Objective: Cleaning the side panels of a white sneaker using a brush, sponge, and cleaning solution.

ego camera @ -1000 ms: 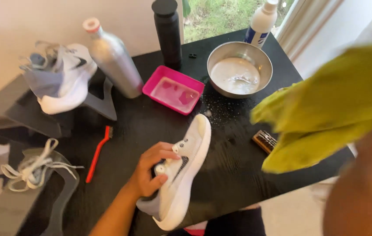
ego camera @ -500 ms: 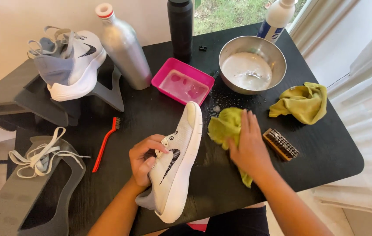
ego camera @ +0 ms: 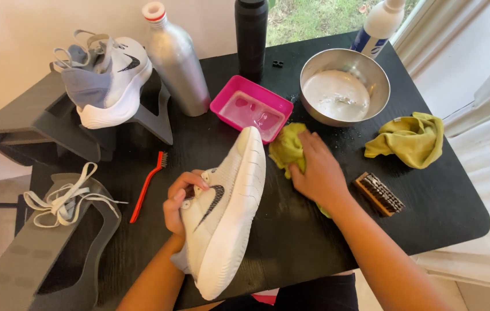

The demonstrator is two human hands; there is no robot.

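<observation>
My left hand [ego camera: 180,203] grips a white sneaker [ego camera: 227,213] by its side, tilted on edge on the black table [ego camera: 440,201] with the sole facing right. My right hand [ego camera: 317,170] presses a yellow-green cloth [ego camera: 285,148] flat on the tabletop just right of the sneaker's toe. Part of the cloth is hidden under the palm.
A pink tray [ego camera: 250,108] and a metal bowl [ego camera: 342,86] of cloudy liquid stand behind. A second yellow-green cloth [ego camera: 410,137], a wooden brush [ego camera: 378,193], a red brush [ego camera: 147,184], a silver bottle [ego camera: 176,57], a black bottle [ego camera: 252,35], another sneaker [ego camera: 109,80] on a grey stand, white laces [ego camera: 63,198].
My right hand has come down from in front of the camera with a cloth and now presses it on the table, sliding it toward the pink tray. The view has shifted slightly.
</observation>
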